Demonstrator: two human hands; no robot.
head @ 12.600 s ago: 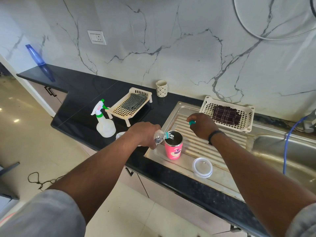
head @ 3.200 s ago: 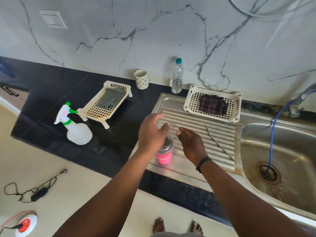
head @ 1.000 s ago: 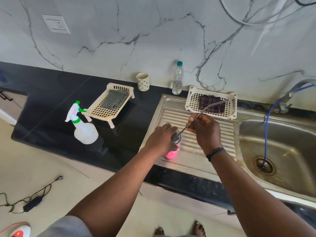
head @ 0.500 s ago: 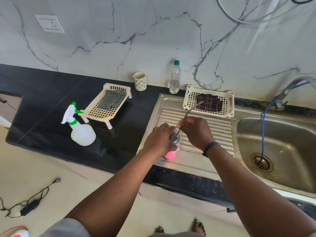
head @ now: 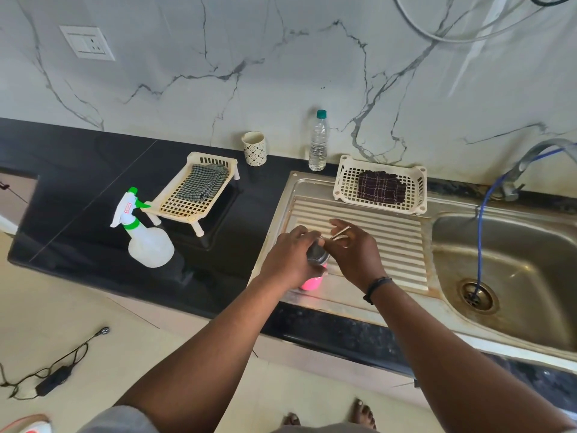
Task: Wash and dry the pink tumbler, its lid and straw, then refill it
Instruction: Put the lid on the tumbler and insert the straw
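The pink tumbler (head: pixel 312 282) stands upright on the steel drainboard (head: pixel 390 245) near the counter's front edge. Its clear lid (head: pixel 316 253) sits on top. My left hand (head: pixel 288 260) grips the tumbler around its upper part, hiding most of it. My right hand (head: pixel 352 253) pinches the metal straw (head: pixel 340 232), which slants down through the lid, with only its short top end showing above my fingers. A capped water bottle (head: pixel 318 142) stands by the wall behind the drainboard.
A white basket with a dark checked cloth (head: pixel 381 185) sits at the drainboard's back. The sink basin (head: pixel 505 276) with a blue hose lies to the right. A second basket holding a cloth (head: pixel 199 190), a spray bottle (head: pixel 146 239) and a patterned cup (head: pixel 255 148) stand on the black counter.
The straw has gone deeper into the tumbler through the lid; far less of it sticks out. My right hand came down with it. My left hand stays on the tumbler.
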